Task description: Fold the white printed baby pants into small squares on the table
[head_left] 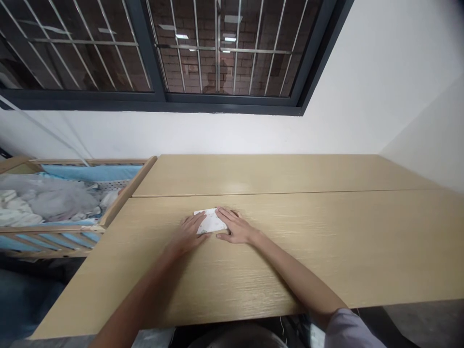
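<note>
A small white sheet or packet [210, 222] with faint markings lies flat on the pale wooden tabletop [290, 241]; I cannot make out which it is. My left hand [190, 231] rests on its left edge, fingers stretched out and thumb pointing right. On the opposite edge lies my right hand [235, 226], also flat, its fingertips over the upper right corner and its thumb apart below. Between the two hands the middle of the white piece stays visible.
A wooden crib [126, 195] with blue lining and heaped bedding [54, 195] stands against the table's left side. Behind the table rises a white wall [232, 133] with a dark-framed, barred window [232, 104]. A seam crosses the tabletop beyond my hands.
</note>
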### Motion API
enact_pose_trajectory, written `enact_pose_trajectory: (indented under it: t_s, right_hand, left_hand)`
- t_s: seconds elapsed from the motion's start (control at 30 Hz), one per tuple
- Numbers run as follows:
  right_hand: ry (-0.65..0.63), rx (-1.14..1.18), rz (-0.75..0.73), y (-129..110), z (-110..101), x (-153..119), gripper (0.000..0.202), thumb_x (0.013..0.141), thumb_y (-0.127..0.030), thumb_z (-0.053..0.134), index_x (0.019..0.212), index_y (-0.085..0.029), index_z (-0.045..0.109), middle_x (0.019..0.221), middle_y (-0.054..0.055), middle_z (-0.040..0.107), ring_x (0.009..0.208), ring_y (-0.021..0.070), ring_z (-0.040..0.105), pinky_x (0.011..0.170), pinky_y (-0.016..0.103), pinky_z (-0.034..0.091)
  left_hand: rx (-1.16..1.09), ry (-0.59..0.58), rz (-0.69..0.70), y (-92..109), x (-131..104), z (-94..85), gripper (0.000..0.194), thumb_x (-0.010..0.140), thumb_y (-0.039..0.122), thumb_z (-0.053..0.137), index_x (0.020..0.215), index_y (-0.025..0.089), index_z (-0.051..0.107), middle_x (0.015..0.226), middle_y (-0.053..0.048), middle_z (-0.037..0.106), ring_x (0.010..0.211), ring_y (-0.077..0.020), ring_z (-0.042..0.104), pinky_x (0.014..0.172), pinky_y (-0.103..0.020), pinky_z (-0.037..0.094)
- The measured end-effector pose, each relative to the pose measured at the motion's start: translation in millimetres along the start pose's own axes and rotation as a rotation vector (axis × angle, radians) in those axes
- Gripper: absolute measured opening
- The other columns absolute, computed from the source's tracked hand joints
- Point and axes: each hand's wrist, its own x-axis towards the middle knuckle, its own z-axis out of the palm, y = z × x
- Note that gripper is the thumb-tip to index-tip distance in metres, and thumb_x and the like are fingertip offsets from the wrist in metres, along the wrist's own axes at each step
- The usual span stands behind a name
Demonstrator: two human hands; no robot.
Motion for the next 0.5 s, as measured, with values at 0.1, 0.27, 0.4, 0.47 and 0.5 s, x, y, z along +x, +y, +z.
enact_pose_trajectory:
  t_s: [0.1,0.27,0.4,0.47,0.5]
  right_hand:
    - [0.023,0.063,0.027,4.5,-0.3,10.8,0.090,0.091,-0.055,0.060,0.162,-0.021,0.017,0.166,0.017,0.022,0.152,0.0325,0.022,0.119,0.056,0.019]
    - [0.220,0.168,0.078,8.2,1.8,27.9,0.057,0.086,-0.019,0.056,0.143,-0.020,0.049,0.144,0.014,0.057,0.133,0.0286,0.050,0.111,0.050,0.032]
    - [0.305,0.436,0.128,5.9,-12.7,33.6,0.030,0.085,-0.019,0.054,0.113,-0.020,0.064,0.110,0.008,0.072,0.102,0.0243,0.065,0.095,0.041,0.046]
    - [0.365,0.625,0.111,2.5,-26.3,33.9,0.025,0.084,-0.025,0.057,0.108,-0.019,0.063,0.103,0.006,0.071,0.095,0.0223,0.065,0.087,0.036,0.050]
    - [0.400,0.713,0.101,0.6,-33.5,33.8,0.026,0.084,-0.027,0.058,0.108,-0.019,0.062,0.103,0.006,0.070,0.093,0.0217,0.065,0.085,0.035,0.051]
  left_hand:
    - [-0.061,-0.020,-0.058,-5.1,12.4,-3.5,0.060,0.085,0.041,0.060,0.141,0.019,0.051,0.148,-0.014,0.056,0.137,-0.0308,0.050,0.115,-0.048,0.036]
    - [-0.093,0.035,-0.152,-1.0,29.6,-11.6,0.039,0.087,0.022,0.049,0.123,0.020,0.062,0.131,-0.012,0.067,0.123,-0.0270,0.059,0.110,-0.047,0.041]
    - [-0.136,0.106,-0.244,14.2,26.8,-31.2,0.029,0.088,0.022,0.048,0.109,0.021,0.068,0.121,-0.012,0.069,0.117,-0.0291,0.061,0.105,-0.048,0.045]
    - [-0.190,0.123,-0.281,26.6,20.8,-41.2,0.030,0.093,0.031,0.046,0.114,0.021,0.065,0.114,-0.010,0.072,0.109,-0.0270,0.066,0.095,-0.043,0.052]
    - [-0.262,0.130,-0.305,33.6,17.3,-44.9,0.033,0.094,0.037,0.047,0.119,0.020,0.063,0.113,-0.009,0.073,0.105,-0.0257,0.068,0.090,-0.040,0.055]
